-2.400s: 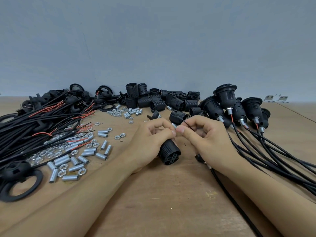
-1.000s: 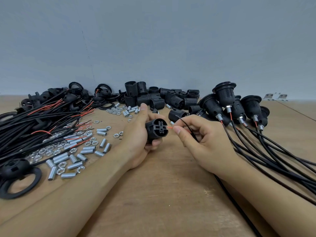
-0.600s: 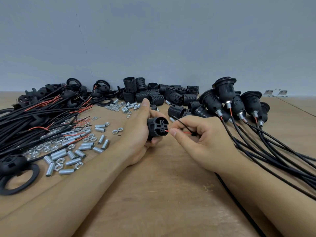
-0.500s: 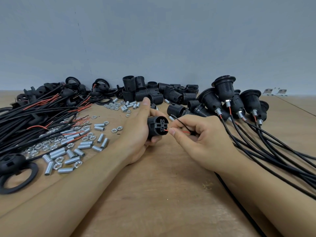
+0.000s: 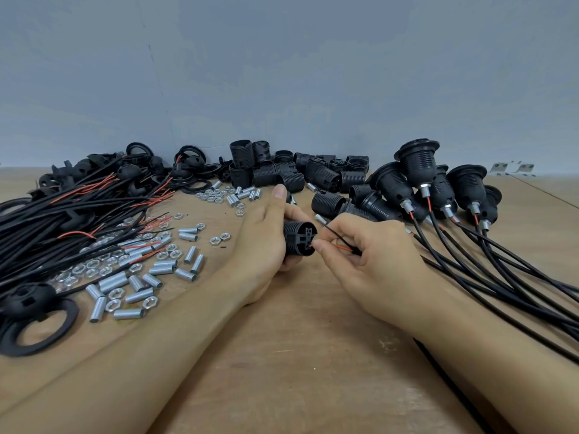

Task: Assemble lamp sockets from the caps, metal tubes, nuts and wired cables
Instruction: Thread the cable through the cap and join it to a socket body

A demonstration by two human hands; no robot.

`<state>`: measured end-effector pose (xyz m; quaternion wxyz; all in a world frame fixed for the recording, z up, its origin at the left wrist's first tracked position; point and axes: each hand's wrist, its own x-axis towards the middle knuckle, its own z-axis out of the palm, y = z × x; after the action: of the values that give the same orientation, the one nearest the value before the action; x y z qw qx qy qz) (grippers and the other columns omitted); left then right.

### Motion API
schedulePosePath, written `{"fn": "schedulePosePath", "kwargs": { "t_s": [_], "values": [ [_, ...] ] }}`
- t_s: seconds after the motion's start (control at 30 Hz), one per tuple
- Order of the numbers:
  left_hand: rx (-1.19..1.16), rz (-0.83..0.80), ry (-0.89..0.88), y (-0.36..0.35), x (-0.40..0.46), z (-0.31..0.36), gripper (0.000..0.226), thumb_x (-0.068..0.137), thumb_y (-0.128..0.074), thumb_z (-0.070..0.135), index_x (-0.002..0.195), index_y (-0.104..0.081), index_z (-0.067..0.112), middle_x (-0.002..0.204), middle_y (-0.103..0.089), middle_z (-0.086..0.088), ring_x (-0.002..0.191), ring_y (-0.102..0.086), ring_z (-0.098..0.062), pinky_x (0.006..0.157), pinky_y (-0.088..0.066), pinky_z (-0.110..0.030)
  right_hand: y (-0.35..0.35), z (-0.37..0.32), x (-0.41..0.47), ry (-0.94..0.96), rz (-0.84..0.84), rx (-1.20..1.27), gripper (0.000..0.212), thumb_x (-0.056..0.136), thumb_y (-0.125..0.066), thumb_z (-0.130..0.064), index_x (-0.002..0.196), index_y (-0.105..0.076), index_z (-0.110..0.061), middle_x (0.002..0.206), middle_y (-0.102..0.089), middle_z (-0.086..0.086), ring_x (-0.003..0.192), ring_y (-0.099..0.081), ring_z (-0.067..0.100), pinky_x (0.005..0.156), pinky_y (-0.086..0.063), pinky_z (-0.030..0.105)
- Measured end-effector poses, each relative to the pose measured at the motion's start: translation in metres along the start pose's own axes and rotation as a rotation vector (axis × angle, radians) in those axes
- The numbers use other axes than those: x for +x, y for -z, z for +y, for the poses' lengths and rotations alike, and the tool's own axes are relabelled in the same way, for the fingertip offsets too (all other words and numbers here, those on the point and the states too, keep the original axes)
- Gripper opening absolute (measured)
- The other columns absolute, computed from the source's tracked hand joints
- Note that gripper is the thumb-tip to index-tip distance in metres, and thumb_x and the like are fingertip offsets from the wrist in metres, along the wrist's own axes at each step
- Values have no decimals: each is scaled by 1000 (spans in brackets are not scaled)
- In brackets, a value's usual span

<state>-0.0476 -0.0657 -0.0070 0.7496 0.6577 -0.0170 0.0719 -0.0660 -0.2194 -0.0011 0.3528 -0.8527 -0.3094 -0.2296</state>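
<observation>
My left hand (image 5: 261, 245) grips a black ribbed lamp socket body (image 5: 299, 239) above the wooden table (image 5: 297, 355), its terminal end turned toward me. My right hand (image 5: 372, 261) pinches a thin red wire (image 5: 340, 247) whose tip touches a terminal hole on that end. A thin black wire (image 5: 330, 231) loops over the right fingers. Their black cable (image 5: 445, 371) runs back under my right forearm.
Loose metal tubes (image 5: 138, 277) and nuts (image 5: 94, 270) lie at the left beside a bundle of wired cables (image 5: 62, 220) and black caps (image 5: 28, 305). Empty socket bodies (image 5: 282, 173) are piled at the back. Assembled sockets (image 5: 419, 170) with cables stand at the right.
The left hand turned the socket so its terminal end faces me and raised it. The right hand brought the red wire's tip up to the terminal end.
</observation>
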Motion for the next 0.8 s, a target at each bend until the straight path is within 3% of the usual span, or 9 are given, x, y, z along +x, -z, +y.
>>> {"fn": "schedulePosePath", "kwargs": {
  "t_s": [0.17,0.33,0.57,0.7,0.8],
  "values": [
    [-68,71,52,0,1,1,63,106,-34,45,54,-59,19,45,-52,-6,29,-35,-14,36,-22,-12,-1,-2,0,15,-17,43,10,91,-68,-17,81,-66,-16,48,-46,-8,48,-45,18,46,-33,23],
    [-42,167,83,-4,1,-1,66,107,-36,41,45,-52,20,44,-45,-5,27,-32,-9,34,-24,-14,-5,-1,0,15,-10,38,14,90,-69,-15,77,-63,-16,46,-38,-14,46,-41,11,47,-28,17],
    [-4,157,73,-3,1,-2,66,106,-37,38,44,-54,22,42,-45,-3,27,-33,-11,33,-25,-15,-7,-1,-2,-38,-23,146,18,91,-68,-19,76,-60,-25,50,-49,1,47,-43,20,47,-32,23],
    [51,150,40,-4,-1,-2,68,107,-36,38,43,-56,23,38,-45,0,27,-34,-10,31,-25,-17,-6,-2,-5,-36,3,116,15,89,-66,-24,75,-61,-26,49,-50,-3,47,-46,20,46,-35,24],
    [54,172,27,-4,-1,-3,69,107,-35,38,43,-57,23,38,-46,1,28,-36,-10,32,-26,-17,-8,0,-6,-56,-9,127,18,89,-69,-18,75,-61,-25,48,-50,-3,46,-46,19,46,-34,21]
  ]
}}
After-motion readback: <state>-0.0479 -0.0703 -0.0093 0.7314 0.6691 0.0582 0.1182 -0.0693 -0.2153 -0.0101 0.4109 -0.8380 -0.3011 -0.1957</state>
